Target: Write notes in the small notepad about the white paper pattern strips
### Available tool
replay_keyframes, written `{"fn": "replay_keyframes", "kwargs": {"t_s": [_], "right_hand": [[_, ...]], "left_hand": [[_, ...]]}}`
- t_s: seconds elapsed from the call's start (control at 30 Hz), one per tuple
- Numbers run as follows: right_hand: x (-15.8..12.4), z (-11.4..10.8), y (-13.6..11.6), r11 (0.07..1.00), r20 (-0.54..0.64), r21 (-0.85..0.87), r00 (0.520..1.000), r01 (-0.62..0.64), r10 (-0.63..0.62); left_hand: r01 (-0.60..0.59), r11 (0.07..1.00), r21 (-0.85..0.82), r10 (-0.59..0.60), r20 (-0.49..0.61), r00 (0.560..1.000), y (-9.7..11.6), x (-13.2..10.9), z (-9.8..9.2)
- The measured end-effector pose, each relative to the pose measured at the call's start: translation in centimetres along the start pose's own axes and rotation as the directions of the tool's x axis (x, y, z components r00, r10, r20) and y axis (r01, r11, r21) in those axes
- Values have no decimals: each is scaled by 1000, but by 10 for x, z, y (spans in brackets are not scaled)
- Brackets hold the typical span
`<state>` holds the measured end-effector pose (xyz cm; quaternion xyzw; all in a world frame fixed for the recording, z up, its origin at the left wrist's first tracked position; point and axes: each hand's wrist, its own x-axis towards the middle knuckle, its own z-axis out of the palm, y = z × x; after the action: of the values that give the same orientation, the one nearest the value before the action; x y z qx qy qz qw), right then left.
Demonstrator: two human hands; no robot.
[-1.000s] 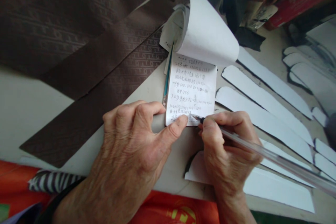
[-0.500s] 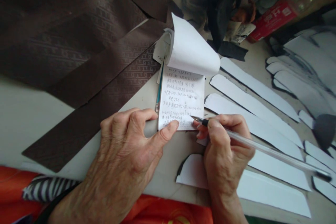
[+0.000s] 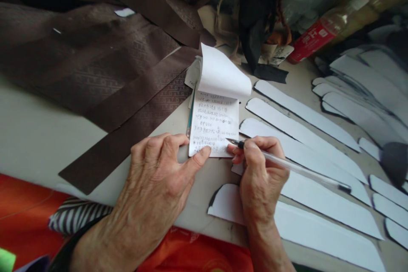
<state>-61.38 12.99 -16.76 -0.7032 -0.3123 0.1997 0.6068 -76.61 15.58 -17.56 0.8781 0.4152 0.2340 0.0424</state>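
Tabletop [image 3: 211, 174] shows between left hand [image 3: 161, 180] and right hand [image 3: 262, 174], below notepad [image 3: 218, 114] edge.

Left grip [image 3: 162, 176] arched, right grip [image 3: 263, 168] pinched

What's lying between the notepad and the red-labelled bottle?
In the head view, a flat black scrap lies between the notepad and the bottle; a white strip's rounded end sits just nearer the person.
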Motion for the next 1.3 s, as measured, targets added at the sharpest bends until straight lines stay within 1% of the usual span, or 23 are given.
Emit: {"fn": "replay_keyframes", "kwargs": {"t_s": [0.17,0.33,0.53,0.63,0.73,1.17,1.3], "right_hand": [[0,-1,1,999,30,-46,999,28,-26],[0,-1,0,997,27,-72,999,30,-28],[0,-1,0,995,42,-87,998,54,-51],[-1,-1,0,995,54,-81,997,59,-54],[-1,-1,-1,990,62,-119,996,69,-62],[0,-1,-2,987,58,-141,996,82,-75],[0,-2,-3,990,49,-126,997,69,-63]], "left_hand": [[22,999,41,-22,12,1000,2,0,-1],[21,998,63,-23,27,999,-1,-1,-4],[-12,1000,-17,12,-18,1000,1,-1,-3],[-36,999,-12,36,-15,999,4,-1,1],[-45,999,14,45,-2,999,5,0,5],[-8,1000,-13,8,-14,1000,5,0,9],[-3,1000,-27,3,6,1000,4,0,8]]}}
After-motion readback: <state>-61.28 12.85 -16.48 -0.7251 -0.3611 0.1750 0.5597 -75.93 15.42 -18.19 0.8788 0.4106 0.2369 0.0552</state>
